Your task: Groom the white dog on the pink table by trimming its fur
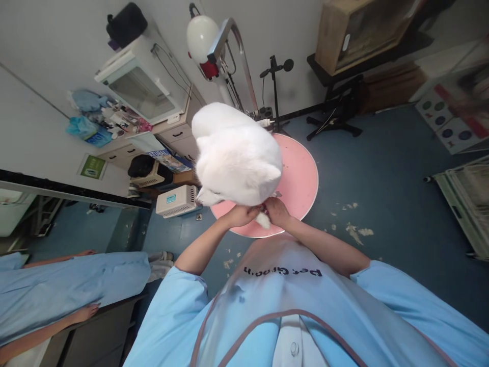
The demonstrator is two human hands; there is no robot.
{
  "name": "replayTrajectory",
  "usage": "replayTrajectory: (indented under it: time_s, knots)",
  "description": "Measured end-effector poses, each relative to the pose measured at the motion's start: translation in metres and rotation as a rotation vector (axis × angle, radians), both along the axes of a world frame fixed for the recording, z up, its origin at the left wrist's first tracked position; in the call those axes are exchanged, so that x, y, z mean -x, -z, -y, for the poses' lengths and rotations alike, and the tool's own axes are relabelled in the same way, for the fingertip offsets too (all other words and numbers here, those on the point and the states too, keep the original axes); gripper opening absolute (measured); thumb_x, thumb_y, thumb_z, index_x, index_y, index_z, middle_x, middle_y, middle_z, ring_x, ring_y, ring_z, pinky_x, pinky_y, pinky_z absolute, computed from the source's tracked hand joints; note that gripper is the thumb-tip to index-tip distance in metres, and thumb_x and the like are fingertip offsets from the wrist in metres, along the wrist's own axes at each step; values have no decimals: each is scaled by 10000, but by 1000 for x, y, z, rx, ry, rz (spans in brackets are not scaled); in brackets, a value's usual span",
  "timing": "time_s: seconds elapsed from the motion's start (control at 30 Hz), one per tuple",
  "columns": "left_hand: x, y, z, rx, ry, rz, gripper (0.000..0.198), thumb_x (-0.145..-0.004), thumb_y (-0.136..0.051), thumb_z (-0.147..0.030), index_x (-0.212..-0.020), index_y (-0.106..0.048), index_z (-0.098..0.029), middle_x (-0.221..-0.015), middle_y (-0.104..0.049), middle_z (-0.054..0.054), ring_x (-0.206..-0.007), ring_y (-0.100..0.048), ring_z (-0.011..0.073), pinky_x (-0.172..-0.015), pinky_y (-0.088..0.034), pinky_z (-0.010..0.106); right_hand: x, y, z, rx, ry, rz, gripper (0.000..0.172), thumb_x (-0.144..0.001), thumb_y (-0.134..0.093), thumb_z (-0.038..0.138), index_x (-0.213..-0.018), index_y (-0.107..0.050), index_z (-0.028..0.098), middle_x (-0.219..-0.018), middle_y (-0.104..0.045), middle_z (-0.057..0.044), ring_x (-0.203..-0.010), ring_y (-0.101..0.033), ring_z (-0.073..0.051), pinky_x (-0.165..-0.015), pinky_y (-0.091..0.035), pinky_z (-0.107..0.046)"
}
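Observation:
A fluffy white dog stands on a round pink grooming table, its head toward me. My left hand is closed around the dog's front paw at the table's near edge. My right hand is closed beside the paw, pinching a small reddish tool that I cannot make out. Both hands touch the paw.
A metal grooming arm with a white dryer head rises behind the table. Cabinets with clutter stand at the left. Another person in blue is at the lower left. Fur clumps lie on the blue floor.

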State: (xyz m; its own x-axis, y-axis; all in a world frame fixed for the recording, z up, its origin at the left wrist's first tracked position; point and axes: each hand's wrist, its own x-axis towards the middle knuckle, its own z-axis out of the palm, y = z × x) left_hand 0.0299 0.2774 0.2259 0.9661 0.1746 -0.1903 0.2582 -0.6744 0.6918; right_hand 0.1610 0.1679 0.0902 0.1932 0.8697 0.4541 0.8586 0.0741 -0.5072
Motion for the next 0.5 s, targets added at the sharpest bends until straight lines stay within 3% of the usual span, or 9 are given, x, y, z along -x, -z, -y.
replayTrajectory:
  time_s: [0.33, 0.43, 0.5]
  knots:
    - [0, 4, -2, -5, 12, -3, 277, -921, -399, -289, -953, -635, -149, -905, -670, 70, -861, -605, 171, -797, -496, 290, 1, -3, -1, 59, -6, -37, 87, -809, -490, 199, -795, -568, 164, -768, -644, -117, -733, -580, -233, -667, -383, -336]
    - [2, 7, -4, -46, 22, 3, 275, -911, -391, -266, -944, -637, -148, -903, -667, 78, -863, -608, 181, -820, -499, 313, 2, -2, -3, 121, 2, -186, 76, -806, -505, 226, -788, -557, 174, -767, -635, -105, -743, -576, -226, -659, -379, -322]
    - [3, 16, -6, -128, -13, -27, 258, -892, -398, -249, -894, -635, -148, -894, -663, 95, -880, -609, 211, -846, -495, 356, 1, 3, -2, 160, 49, -404, 102, -763, -572, 257, -822, -555, 176, -802, -627, -91, -772, -568, -221, -664, -382, -311]
